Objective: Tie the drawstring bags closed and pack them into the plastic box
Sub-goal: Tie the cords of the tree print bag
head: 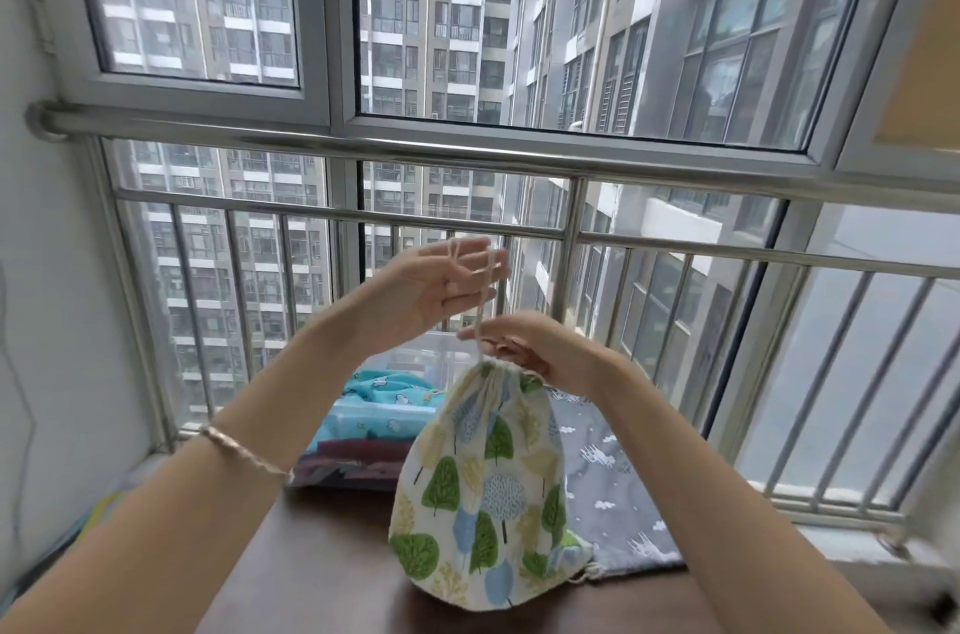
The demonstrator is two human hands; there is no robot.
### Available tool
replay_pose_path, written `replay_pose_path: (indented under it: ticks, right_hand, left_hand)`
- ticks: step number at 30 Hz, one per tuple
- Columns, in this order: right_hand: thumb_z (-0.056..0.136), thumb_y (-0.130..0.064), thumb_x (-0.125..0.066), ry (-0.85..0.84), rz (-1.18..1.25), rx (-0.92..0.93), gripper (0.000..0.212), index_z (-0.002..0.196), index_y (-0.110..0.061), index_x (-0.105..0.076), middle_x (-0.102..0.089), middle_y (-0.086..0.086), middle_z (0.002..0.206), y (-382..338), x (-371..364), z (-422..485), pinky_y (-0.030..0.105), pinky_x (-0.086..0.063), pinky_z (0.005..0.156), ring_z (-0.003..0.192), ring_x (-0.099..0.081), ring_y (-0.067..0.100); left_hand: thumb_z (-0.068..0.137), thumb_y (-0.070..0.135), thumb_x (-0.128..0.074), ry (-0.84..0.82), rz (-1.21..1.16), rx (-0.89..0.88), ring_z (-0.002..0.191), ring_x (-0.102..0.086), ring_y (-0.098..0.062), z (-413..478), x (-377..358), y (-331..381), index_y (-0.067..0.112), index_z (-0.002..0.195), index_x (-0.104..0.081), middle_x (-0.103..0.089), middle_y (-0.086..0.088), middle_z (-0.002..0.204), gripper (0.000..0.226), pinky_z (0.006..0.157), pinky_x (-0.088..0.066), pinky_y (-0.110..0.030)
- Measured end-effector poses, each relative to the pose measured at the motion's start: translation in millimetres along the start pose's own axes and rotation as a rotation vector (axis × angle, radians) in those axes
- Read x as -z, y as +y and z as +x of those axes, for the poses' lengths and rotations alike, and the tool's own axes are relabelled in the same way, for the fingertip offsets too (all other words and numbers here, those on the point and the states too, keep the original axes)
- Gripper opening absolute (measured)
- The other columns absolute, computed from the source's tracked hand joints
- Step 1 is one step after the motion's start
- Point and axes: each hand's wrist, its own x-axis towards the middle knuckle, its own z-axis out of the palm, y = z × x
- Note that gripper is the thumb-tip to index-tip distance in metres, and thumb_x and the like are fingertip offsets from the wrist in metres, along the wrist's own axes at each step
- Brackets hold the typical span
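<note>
Head view, at a high-rise window behind a steel railing (519, 158). Pinches the gathered neck of the tree-print bag (483, 493) in the curled fingers of the right hand (535, 355), with the mouth already drawn tight, the long axis near upright and the base down at the dark table (322, 555); impossible to tell whether touching it. Runs the drawstring (487, 308) straight up from that pinch to the left hand (436, 290), raised above and slightly left of the neck, fingers spread and straight, with the cord looped over them rather than clenched. Wears a bracelet (244, 451) on the left wrist. Has the plastic box (415, 360) just beyond the bag, toward the window and on the left-hand side, clear-walled, with a blue printed bag (384, 392) already inside. Has a grey cloud-print bag (613, 472) lying flat on the table to the right, partly behind the tree-print one, apparently not yet tied. Appears mid-knot: probably needs the loop brought down and round the taut cord toward the right-hand pinch, then the bag carried forward and left into the box, nearer the left hand. Risks a slack neck if the pinch gives.
</note>
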Motion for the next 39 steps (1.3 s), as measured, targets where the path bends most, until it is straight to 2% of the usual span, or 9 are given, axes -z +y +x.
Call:
replay_pose_path:
  ticks: [3, 6, 10, 13, 19, 23, 28, 33, 39]
  right_hand:
    - [0.093, -0.027, -0.057, -0.093, -0.026, 0.055, 0.034, 0.117, -0.003, -0.063, -0.065, 0.008, 0.098, -9.5, -11.3, -3.7, 0.022, -0.049, 0.074, 0.079, -0.059, 0.016]
    - [0.091, -0.039, -0.046, -0.284, 0.160, -0.024, 0.044, 0.115, -0.004, -0.060, -0.050, 0.003, 0.079, -8.2, -12.9, -11.3, 0.017, -0.021, 0.045, 0.056, -0.037, 0.007]
    - [0.098, -0.027, -0.053, -0.222, 0.044, -0.082, 0.020, 0.102, -0.015, -0.069, -0.041, -0.005, 0.061, 5.7, -10.2, -15.8, 0.020, -0.012, 0.045, 0.047, -0.029, 0.003]
    - [0.095, -0.023, -0.059, -0.075, 0.066, -0.084, 0.024, 0.118, -0.015, -0.063, -0.039, -0.006, 0.058, 15.0, -5.7, -14.2, 0.016, -0.016, 0.042, 0.046, -0.028, 0.004]
    - [0.096, -0.022, -0.058, 0.019, 0.146, -0.056, 0.019, 0.082, -0.012, -0.066, -0.041, -0.006, 0.055, 20.8, 2.5, -14.1, 0.016, -0.017, 0.038, 0.041, -0.028, 0.004]
    - [0.094, -0.002, -0.051, 0.090, 0.154, -0.057, 0.018, 0.105, 0.006, -0.063, -0.053, 0.001, 0.062, 11.1, 12.1, -17.6, 0.015, -0.023, 0.038, 0.044, -0.036, 0.005]
    - [0.092, 0.001, -0.055, 0.371, -0.115, -0.056, 0.017, 0.108, 0.001, -0.061, -0.068, 0.011, 0.077, -5.6, 26.7, -25.0, 0.020, -0.039, 0.051, 0.055, -0.050, 0.011]
    - [0.089, 0.005, -0.056, 0.516, -0.374, -0.093, 0.009, 0.086, 0.003, -0.065, -0.073, 0.017, 0.084, -8.6, 31.9, -28.5, 0.022, -0.043, 0.046, 0.054, -0.053, 0.014]
    - [0.090, 0.007, -0.047, 0.845, -0.352, 0.078, 0.015, 0.097, -0.003, -0.055, -0.070, 0.015, 0.080, -4.8, 35.1, -24.4, 0.021, -0.038, 0.038, 0.047, -0.053, 0.015]
  left_hand:
    - [0.092, 0.005, -0.055, 0.154, 0.284, 0.104, 0.102, -0.069, -0.021, 22.9, -11.6, -6.6, -0.002, 0.126, -0.053, -0.069, -0.010, 0.115, 0.034, 0.081, -0.059, -0.031]
    - [0.096, 0.021, -0.053, 0.276, 0.297, 0.261, 0.074, -0.072, -0.014, 39.5, -5.6, -20.6, -0.003, 0.122, -0.058, -0.073, -0.006, 0.100, 0.035, 0.059, -0.057, -0.023]
    - [0.101, 0.023, -0.043, 0.097, 0.213, 0.489, 0.096, -0.067, -0.026, 39.6, 8.3, -36.6, 0.001, 0.128, -0.053, -0.067, -0.016, 0.117, 0.037, 0.075, -0.060, -0.034]
    - [0.099, 0.036, -0.043, 0.012, 0.178, 0.533, 0.067, -0.062, -0.018, 33.9, 1.1, -46.1, 0.000, 0.129, -0.049, -0.063, -0.013, 0.096, 0.047, 0.058, -0.055, -0.024]
    - [0.081, 0.066, -0.053, 0.045, 0.246, 0.493, 0.088, -0.067, -0.026, 21.5, 3.7, -50.9, 0.000, 0.120, -0.054, -0.067, -0.018, 0.095, 0.076, 0.084, -0.057, -0.033]
    - [0.075, 0.041, -0.070, 0.008, 0.316, 0.509, 0.087, -0.067, -0.021, 10.1, 5.8, -56.1, -0.008, 0.122, -0.054, -0.067, -0.017, 0.104, 0.070, 0.078, -0.059, -0.026]
    - [0.085, 0.004, -0.065, 0.167, 0.231, 0.547, 0.076, -0.068, -0.018, -0.8, 13.4, -57.4, -0.007, 0.106, -0.066, -0.070, -0.016, 0.095, 0.024, 0.072, -0.059, -0.025]
    - [0.089, -0.003, -0.058, 0.415, -0.071, 0.470, 0.076, -0.071, -0.021, -6.3, 8.6, -57.3, -0.007, 0.108, -0.063, -0.072, -0.018, 0.092, 0.021, 0.065, -0.061, -0.027]
    - [0.088, -0.007, -0.057, 0.597, -0.165, 0.281, 0.080, -0.072, -0.024, -11.1, 4.5, -57.8, -0.002, 0.107, -0.057, -0.073, -0.017, 0.093, 0.020, 0.063, -0.061, -0.031]
